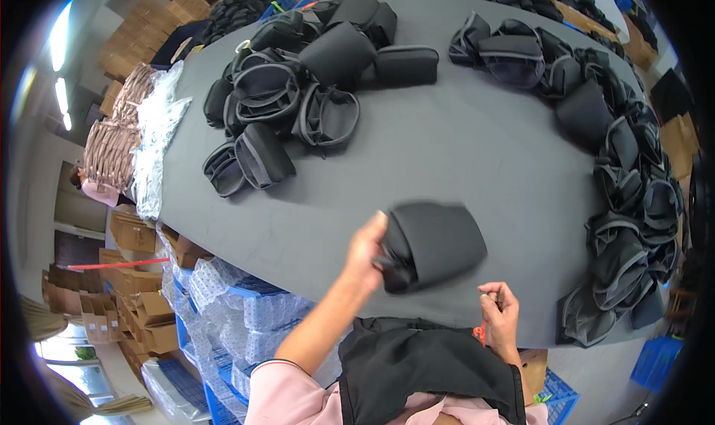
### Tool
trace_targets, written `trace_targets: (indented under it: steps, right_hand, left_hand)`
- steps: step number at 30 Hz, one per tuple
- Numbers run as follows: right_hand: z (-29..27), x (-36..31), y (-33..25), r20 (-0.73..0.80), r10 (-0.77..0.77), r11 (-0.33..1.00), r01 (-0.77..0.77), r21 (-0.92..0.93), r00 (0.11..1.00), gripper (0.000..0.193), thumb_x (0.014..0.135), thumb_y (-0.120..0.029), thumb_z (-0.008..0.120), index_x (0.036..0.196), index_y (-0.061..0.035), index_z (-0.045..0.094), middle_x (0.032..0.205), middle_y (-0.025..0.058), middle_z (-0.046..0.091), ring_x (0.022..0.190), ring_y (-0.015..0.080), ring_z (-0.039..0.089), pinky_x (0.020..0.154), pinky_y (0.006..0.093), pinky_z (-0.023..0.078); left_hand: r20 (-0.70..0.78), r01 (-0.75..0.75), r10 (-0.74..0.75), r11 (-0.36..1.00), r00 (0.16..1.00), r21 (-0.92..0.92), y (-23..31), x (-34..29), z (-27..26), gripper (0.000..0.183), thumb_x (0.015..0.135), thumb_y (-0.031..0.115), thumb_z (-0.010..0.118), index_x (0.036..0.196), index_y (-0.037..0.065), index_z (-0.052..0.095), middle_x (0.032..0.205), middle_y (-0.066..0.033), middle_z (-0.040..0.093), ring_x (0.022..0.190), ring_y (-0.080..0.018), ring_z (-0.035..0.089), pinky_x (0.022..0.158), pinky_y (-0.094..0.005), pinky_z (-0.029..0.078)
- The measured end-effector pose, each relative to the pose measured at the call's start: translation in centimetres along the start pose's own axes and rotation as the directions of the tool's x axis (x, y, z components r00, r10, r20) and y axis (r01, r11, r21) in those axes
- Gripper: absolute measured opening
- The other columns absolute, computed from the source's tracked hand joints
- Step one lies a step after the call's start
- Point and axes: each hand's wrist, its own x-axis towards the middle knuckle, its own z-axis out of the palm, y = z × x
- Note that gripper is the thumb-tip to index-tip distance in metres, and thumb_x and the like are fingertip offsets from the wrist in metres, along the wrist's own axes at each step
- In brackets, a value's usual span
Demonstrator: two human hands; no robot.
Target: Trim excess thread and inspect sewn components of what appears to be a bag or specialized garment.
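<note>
My left hand [365,255] is closed on the near left edge of a black padded pouch [439,245], holding it tilted over the grey table in front of me. The pouch's smooth, rounded panel faces up, and its left side shows darker folds. To the right of the pouch and apart from it is my right hand [500,313], its fingers curled together. A small orange-red thing [480,336] shows beside that palm; its kind is too small to tell. Part of the pouch is slightly blurred.
A pile of black pouches [268,90] lies at the far left of the grey table [417,149]. More pouches [622,254] line the right edge. Left of the table are bubble wrap [216,283] in a blue crate and cardboard boxes [153,313]. A person [100,192] is at the far left.
</note>
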Motion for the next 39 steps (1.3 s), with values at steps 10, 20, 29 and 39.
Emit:
trace_targets:
  steps: [10, 20, 29, 39]
  right_hand:
    - [-1.4, -0.7, 0.3, -0.083, -0.031, 0.998, 0.026, -0.053, 0.996, 0.013, 0.090, -0.012, 0.051, 0.090, 0.0000, 0.058, 0.055, -0.0051, 0.039, 0.047, 0.0033, 0.033, 0.045, 0.0201, 0.031]
    - [-17.8, -4.5, -2.5, -0.473, -0.783, 0.445, -0.167, -0.880, 0.404, 0.013, 0.086, -0.008, 0.059, 0.097, -0.0020, 0.061, 0.082, 0.0102, 0.050, 0.069, 0.0198, 0.052, 0.063, 0.0307, 0.043]
    - [-29.1, -8.5, 3.6, -0.939, -0.310, 0.870, -0.353, -0.344, 0.149, 0.044, 0.069, -0.022, 0.070, 0.105, -0.0002, 0.058, 0.088, 0.0141, 0.059, 0.067, 0.0246, 0.058, 0.065, 0.0330, 0.046]
    - [-13.3, -3.6, 2.6, -0.659, -0.176, 0.934, -0.087, -0.346, 0.731, 0.034, 0.064, -0.007, 0.058, 0.097, 0.0011, 0.059, 0.086, 0.0105, 0.060, 0.072, 0.0181, 0.056, 0.069, 0.0290, 0.046]
  left_hand:
    - [0.085, -0.745, 0.741, 0.665, 0.666, 0.049, 25.3, 3.8, 0.2, 0.051, 0.094, 0.026, 0.046, 0.139, 0.011, 0.028, 0.143, -0.0136, 0.031, 0.137, -0.0251, 0.020, 0.107, -0.0576, 0.001]
    - [0.282, -0.455, 0.359, 0.745, 0.890, 0.488, 10.4, 5.6, -4.2, 0.055, 0.091, 0.028, 0.053, 0.134, -0.003, 0.035, 0.125, -0.0174, 0.050, 0.115, -0.0244, 0.050, 0.100, -0.0342, 0.037]
    - [0.604, -0.436, -0.264, 0.487, 0.752, 0.756, -7.6, 3.2, 6.8, 0.040, 0.084, 0.011, 0.059, 0.122, 0.002, 0.050, 0.114, -0.0115, 0.059, 0.106, -0.0210, 0.056, 0.092, -0.0347, 0.043]
    - [0.927, -0.972, -0.354, -0.231, 0.123, 0.041, -12.5, -4.1, 12.0, 0.051, 0.073, 0.017, 0.069, 0.120, 0.006, 0.052, 0.122, -0.0113, 0.051, 0.112, -0.0292, 0.049, 0.091, -0.0364, 0.036]
